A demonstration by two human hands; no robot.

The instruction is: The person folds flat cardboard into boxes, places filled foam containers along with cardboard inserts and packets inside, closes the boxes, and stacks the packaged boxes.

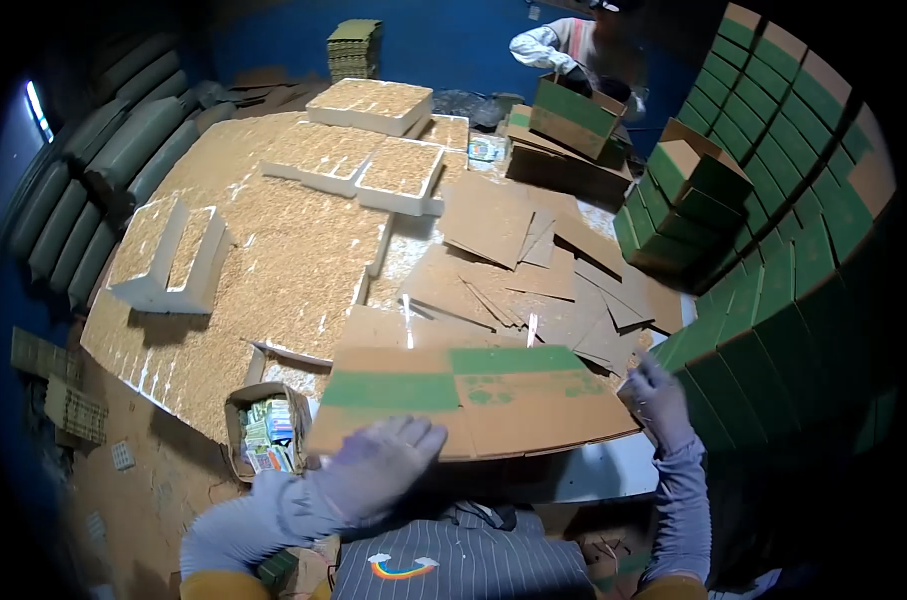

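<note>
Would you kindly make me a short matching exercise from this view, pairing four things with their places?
Things:
1. Left hand
2. Right hand
3. Rainbow
4. Piled sacks

Places:
A. On the striped apron
B. At the right end of the green-and-brown cardboard
C. Along the left side of the picture
D. At the near left part of the green-and-brown cardboard

Right pairs: 1-D, 2-B, 3-A, 4-C

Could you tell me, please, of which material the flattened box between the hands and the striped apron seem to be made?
Flattened box: probably cardboard, with a matte finish; brown board shows beside the green print, with a straight crease line. 
Striped apron: likely woven cloth, dull, as it hangs softly; the fibre cannot be told.
</note>
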